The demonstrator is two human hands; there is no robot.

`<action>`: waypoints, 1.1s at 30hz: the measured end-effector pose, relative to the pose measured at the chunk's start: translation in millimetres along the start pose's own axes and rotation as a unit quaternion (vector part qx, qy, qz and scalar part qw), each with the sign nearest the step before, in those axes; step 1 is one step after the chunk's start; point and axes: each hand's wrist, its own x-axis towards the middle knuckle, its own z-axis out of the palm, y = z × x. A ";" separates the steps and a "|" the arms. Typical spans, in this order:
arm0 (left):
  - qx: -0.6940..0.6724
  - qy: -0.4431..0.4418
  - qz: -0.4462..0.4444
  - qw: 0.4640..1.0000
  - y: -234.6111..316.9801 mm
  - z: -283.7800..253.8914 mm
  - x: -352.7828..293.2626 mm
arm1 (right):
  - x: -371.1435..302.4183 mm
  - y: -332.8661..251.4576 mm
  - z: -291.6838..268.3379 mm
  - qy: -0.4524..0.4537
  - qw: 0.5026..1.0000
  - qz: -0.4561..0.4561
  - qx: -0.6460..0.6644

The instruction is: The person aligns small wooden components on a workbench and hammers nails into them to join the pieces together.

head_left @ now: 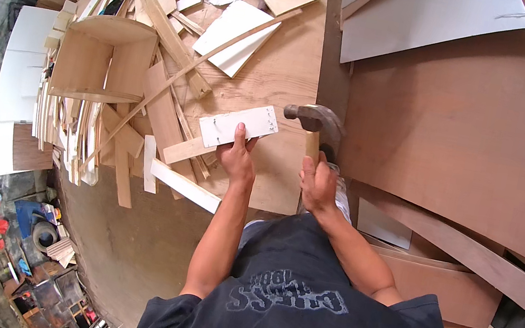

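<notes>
Large reddish-brown plywood sheet (465, 129): fills the right half of the frame, curved edge at lower right. Plywood surface (286, 70): centre of frame, bare and pale. Open-sided wooden box (95, 57): upper left, amid a heap of offcut strips (146, 108). White panel (236, 36): upper centre, lying flat. Small white board (239, 126): centre, on the surface, small holes near its right end. Hammer (316, 119): just right of the board, head raised. Left hand (237, 158): thumb pressed on the board's lower edge. Right hand (317, 186): closed around the hammer's wooden handle.
</notes>
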 end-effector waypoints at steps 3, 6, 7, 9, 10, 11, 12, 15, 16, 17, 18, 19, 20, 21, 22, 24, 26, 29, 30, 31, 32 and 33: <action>0.007 0.007 0.001 1.000 -2.6 -2.0 3.6 | 13.6 -5.2 -2.8 -0.080 0.992 0.024 -0.090; 0.006 0.004 0.008 1.000 -2.0 -7.1 3.6 | 6.5 -7.8 -2.9 -0.047 0.996 0.069 0.018; 0.006 0.004 0.007 1.000 -2.1 -6.3 4.1 | 8.7 -1.7 -1.3 -0.047 0.996 0.070 0.019; 0.012 0.000 -0.013 1.000 -2.3 -6.6 6.3 | 16.7 6.7 4.2 -0.041 0.982 -0.074 -0.168; 0.011 0.001 -0.012 1.000 -4.1 -8.9 6.0 | 17.8 4.7 3.5 -0.042 0.982 -0.075 -0.168; 0.024 0.002 -0.009 1.000 -6.1 -12.2 4.1 | 18.2 2.7 2.3 -0.059 0.986 -0.043 -0.149; 0.035 0.002 -0.003 0.999 -5.1 -11.3 4.5 | 22.5 -4.3 0.4 -0.076 0.988 -0.013 -0.131; 0.009 -0.001 -0.015 1.000 -0.8 -14.2 2.0 | 19.3 -14.7 -2.9 -0.067 0.995 0.071 -0.025; 0.008 0.001 -0.016 1.000 0.4 -16.7 -1.1 | 17.8 -17.2 -5.2 -0.069 0.995 0.071 -0.027; -0.014 -0.014 -0.036 0.999 2.3 -19.7 -3.6 | 16.7 -19.9 -7.5 -0.074 0.993 0.093 -0.002; -0.038 -0.032 -0.053 0.997 6.6 -17.1 -4.4 | 19.7 -24.4 -10.1 -0.076 0.991 0.109 0.022; -0.043 -0.032 -0.052 0.997 9.7 -13.8 -6.6 | 22.8 -29.8 -11.4 -0.077 0.991 0.105 0.020; -0.068 -0.067 -0.069 0.993 12.3 -10.1 -9.2 | 26.0 -35.8 -11.3 -0.035 0.998 0.045 -0.027; -0.092 -0.100 -0.086 0.987 13.7 -8.1 -13.0 | 27.0 -40.2 -10.7 0.005 0.997 -0.015 -0.074; -0.123 -0.135 -0.113 0.977 11.2 -6.3 -13.9 | 32.1 -41.6 -9.5 0.002 0.997 -0.017 -0.076; -0.143 -0.156 -0.123 0.970 5.3 3.5 -22.8 | 51.5 -41.3 -6.5 0.048 0.996 -0.048 -0.062; -0.158 -0.184 -0.142 0.960 2.7 11.3 -31.2 | 68.9 -41.4 -7.6 0.035 0.996 -0.005 -0.076; -0.194 -0.204 -0.187 0.941 -3.2 7.0 -32.1 | 83.3 -29.5 -5.5 0.028 0.996 0.029 -0.075; -0.192 -0.199 -0.185 0.943 -5.1 -2.1 -32.1 | 86.0 -25.2 -2.1 0.026 0.998 0.019 -0.062; -0.134 -0.175 -0.190 0.957 -5.8 -10.8 -32.6 | 88.4 -21.9 -3.1 0.024 0.998 0.023 -0.060; -0.075 -0.151 -0.195 0.966 -6.3 -18.8 -31.7 | 91.9 -18.6 -4.4 0.035 0.998 0.003 -0.057; -0.070 -0.149 -0.200 0.966 -2.2 -19.1 -33.4 | 94.2 -13.7 -7.0 0.048 0.997 -0.014 -0.055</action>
